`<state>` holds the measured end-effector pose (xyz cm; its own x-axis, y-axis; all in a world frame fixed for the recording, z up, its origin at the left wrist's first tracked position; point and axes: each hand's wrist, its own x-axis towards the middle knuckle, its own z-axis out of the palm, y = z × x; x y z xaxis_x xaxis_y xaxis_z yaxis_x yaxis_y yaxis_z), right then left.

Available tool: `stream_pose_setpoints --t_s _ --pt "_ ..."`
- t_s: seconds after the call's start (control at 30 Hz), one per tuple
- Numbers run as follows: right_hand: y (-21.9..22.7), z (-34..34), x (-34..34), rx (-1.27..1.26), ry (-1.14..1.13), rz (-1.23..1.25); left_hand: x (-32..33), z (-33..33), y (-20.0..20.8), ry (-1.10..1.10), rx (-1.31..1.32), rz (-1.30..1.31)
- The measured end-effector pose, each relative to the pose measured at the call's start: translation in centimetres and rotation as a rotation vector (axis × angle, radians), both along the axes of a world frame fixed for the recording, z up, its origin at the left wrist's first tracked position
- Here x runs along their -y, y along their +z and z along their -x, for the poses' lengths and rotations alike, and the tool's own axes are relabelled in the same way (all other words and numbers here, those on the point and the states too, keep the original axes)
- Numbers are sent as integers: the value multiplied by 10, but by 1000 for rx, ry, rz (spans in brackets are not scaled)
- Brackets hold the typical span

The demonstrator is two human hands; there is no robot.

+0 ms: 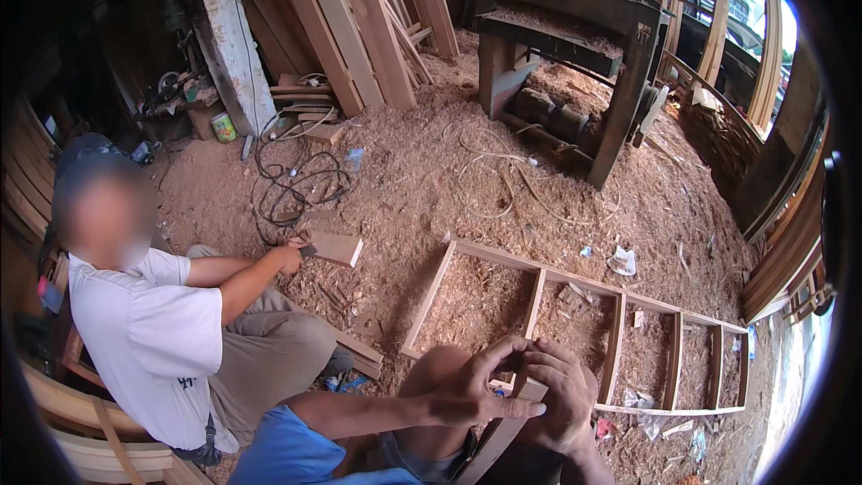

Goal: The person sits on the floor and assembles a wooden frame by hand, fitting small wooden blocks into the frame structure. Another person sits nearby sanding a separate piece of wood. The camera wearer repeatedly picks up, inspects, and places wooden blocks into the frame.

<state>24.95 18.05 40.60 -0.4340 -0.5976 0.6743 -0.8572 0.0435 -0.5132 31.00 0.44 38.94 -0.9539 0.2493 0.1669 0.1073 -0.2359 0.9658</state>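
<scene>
Held upright at a slant before my knees is a wooden strip point(496, 443), its squared end at the top. My left hand point(480, 388) grips it close to that end, the thumb lying across the wood. On the other side, my right hand point(558, 391) curls round the same end, its fingers meeting those of my left hand. Whether a small tool sits between the fingers is hidden. Just beyond my hands lies a ladder-like wooden frame point(537, 298) with several crosspieces, flat on the shavings.
A person in a pale shirt point(153, 332) sits at left, hands at a wooden block point(334, 248). Dark cable point(301, 187) and pale cord point(489, 157) coil on the shavings. A heavy machine point(561, 54) stands at the back; long boards point(346, 27) lean beside a white post point(232, 36).
</scene>
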Motion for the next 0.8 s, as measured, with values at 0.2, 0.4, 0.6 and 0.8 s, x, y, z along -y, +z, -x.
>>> stream_pose_setpoints --t_s 0.2,0.4,0.6,0.8 --pt "-3 -12 -3 16 -28 -21 -3 -8 -1 -10 24 -7" --pt "-5 -10 -4 -26 -53 -47 -2 -5 1 1 28 -13" --pt "36 59 -8 140 147 -178 27 20 38 191 -113 -3" --pt "74 111 -17 38 -483 -607 88 69 85 714 -570 205"
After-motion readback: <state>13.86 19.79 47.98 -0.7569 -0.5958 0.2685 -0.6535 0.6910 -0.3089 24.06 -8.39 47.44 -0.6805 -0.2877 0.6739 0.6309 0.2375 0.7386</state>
